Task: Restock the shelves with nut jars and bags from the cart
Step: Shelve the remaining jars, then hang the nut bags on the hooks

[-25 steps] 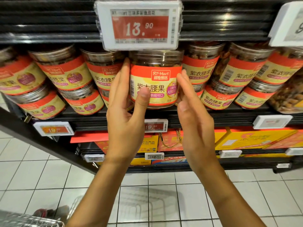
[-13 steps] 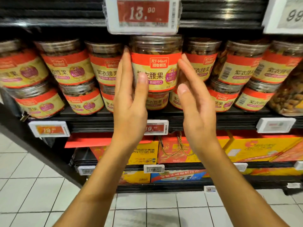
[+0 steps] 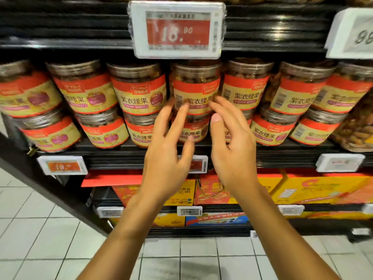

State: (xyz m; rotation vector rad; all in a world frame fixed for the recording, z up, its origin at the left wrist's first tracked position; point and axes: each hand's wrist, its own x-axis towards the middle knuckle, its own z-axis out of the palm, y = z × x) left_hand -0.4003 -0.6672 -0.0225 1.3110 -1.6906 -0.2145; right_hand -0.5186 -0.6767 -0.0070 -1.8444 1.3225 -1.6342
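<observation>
A clear nut jar [image 3: 194,85] with a red and yellow label stands in the upper row on the shelf [image 3: 121,147], on top of a lower jar [image 3: 190,128]. My left hand [image 3: 167,156] and my right hand [image 3: 230,150] hover just in front of it, fingers spread and relaxed, holding nothing. The fingertips lie over the jar's label; whether they touch it I cannot tell. Several like jars fill both rows to either side.
A large price tag [image 3: 176,30] hangs from the shelf above the jar. Small price tags [image 3: 62,165] line the shelf edge. Yellow and red gift boxes [image 3: 314,188] fill the lower shelves. White floor tiles [image 3: 40,239] lie below. A jar of other nuts [image 3: 359,130] stands at far right.
Both hands have let go of the jar, which now stands in the upper row. The hands have drawn back and lower, fingers spread.
</observation>
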